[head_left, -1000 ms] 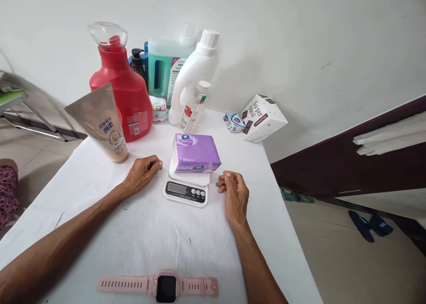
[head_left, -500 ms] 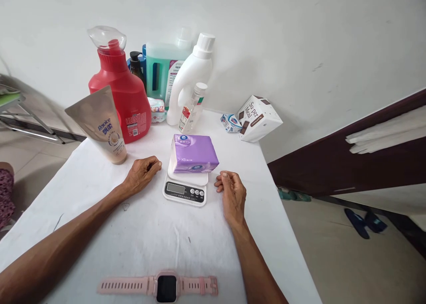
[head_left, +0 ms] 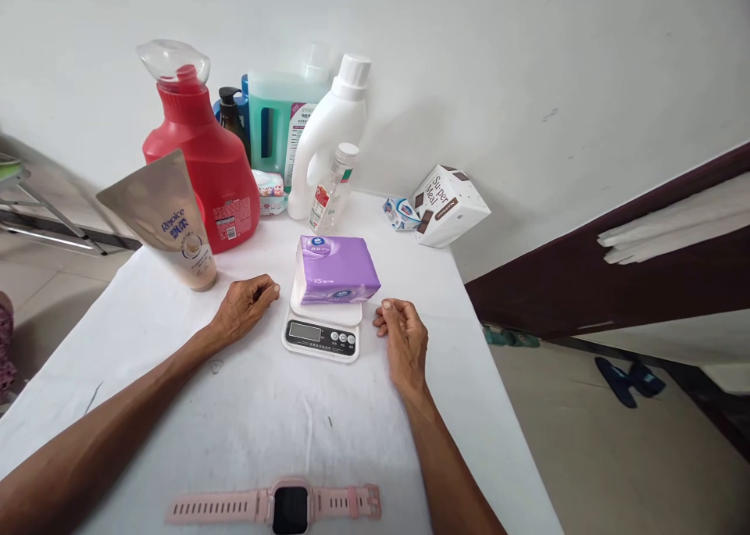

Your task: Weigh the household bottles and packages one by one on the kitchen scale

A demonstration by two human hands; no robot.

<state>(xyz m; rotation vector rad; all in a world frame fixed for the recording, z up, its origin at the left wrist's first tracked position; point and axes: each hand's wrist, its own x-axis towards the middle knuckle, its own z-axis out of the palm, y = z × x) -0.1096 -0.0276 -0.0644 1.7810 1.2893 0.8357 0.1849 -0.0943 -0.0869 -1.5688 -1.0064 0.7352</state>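
A purple tissue pack lies on a small white kitchen scale in the middle of the white table. My left hand rests on the cloth just left of the scale, fingers curled in, holding nothing. On the scale's right side rests my right hand, fingers also curled, empty, a finger's width from the scale's edge. Neither hand touches the pack.
Behind the scale stand a red detergent jug, a beige Rejoice tube, a teal jug, a white bottle and a small clear bottle. A white carton leans at the back right. A pink watch lies near me.
Both hands stay where they were beside the scale. The whole view has drifted slightly left as my head turned; nothing on the table moved.
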